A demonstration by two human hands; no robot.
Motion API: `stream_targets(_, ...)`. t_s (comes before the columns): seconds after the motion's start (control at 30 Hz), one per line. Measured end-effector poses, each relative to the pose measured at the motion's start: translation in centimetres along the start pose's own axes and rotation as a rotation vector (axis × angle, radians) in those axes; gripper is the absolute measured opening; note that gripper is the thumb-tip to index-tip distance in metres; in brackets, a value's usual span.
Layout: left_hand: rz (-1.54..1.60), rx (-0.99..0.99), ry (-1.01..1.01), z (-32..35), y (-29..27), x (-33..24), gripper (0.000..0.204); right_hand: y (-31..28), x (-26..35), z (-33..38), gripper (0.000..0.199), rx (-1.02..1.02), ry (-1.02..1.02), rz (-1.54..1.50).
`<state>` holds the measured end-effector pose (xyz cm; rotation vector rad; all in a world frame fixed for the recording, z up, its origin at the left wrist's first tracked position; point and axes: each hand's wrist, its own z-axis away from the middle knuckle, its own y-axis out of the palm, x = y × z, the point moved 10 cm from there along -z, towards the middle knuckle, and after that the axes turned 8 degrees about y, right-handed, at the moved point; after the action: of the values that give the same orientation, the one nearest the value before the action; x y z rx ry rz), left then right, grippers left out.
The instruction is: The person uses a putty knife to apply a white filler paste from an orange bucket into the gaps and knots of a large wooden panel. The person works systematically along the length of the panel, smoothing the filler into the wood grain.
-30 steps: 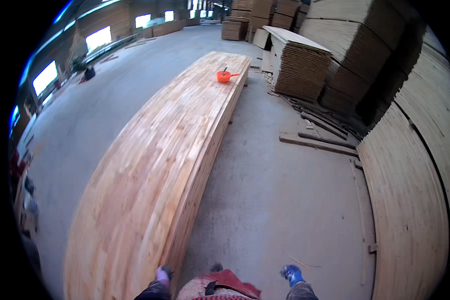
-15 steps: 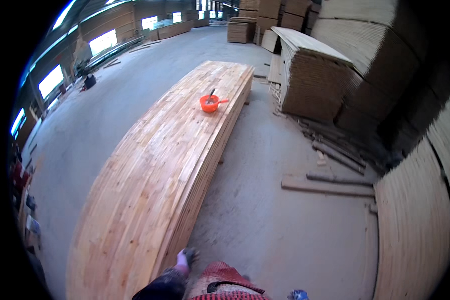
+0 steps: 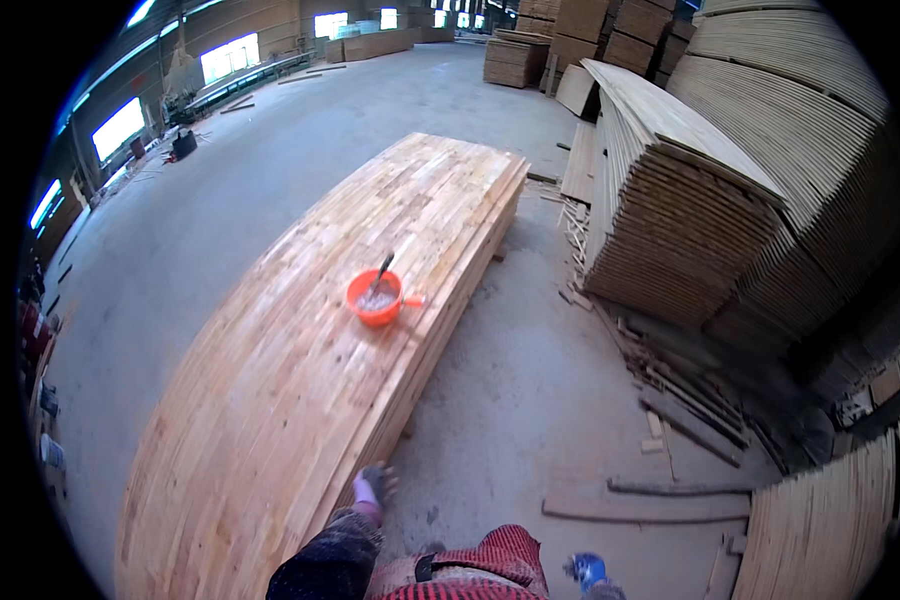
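Evidently, in the head view, the left hand (image 3: pixel 373 487) was just beside the board stack (image 3: pixel 260 390), the right hand (image 3: pixel 588 570) well apart; whether either's fingers were parted, I couldn't tell. Ahead of the left fingers, an orange pot (image 3: pixel 370 314) sat on the stack.

A woodworking factory hall, by its goods: a long, low stack of strip-jointed wood panels (image 3: pixel 260 390) at 8 o'clock, tall stacks of thin boards (image 3: pixel 780 120) at 2, timber offcuts (image 3: pixel 692 430) on the concrete floor (image 3: pixel 570 400) at 4, bright windows (image 3: pixel 118 128) at 10.
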<state>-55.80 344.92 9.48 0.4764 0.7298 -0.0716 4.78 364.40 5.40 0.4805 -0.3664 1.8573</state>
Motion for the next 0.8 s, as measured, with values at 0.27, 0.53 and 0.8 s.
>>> stream_targets(0.27,0.081,0.12,0.19,-24.1,36.0,-14.7,0.038,5.1,34.3,-21.9,0.02,-0.057,-0.005,0.349)
stream_targets(0.53,0.442,-0.257,0.047,-36.2,41.1,-15.4,0.032,33.4,93.7,-36.2,0.023,0.173,-0.42,0.454)
stream_targets(0.8,0.805,-0.373,0.243,-60.1,49.5,-15.4,0.016,58.5,112.5,-44.0,0.03,0.404,-0.222,0.643)
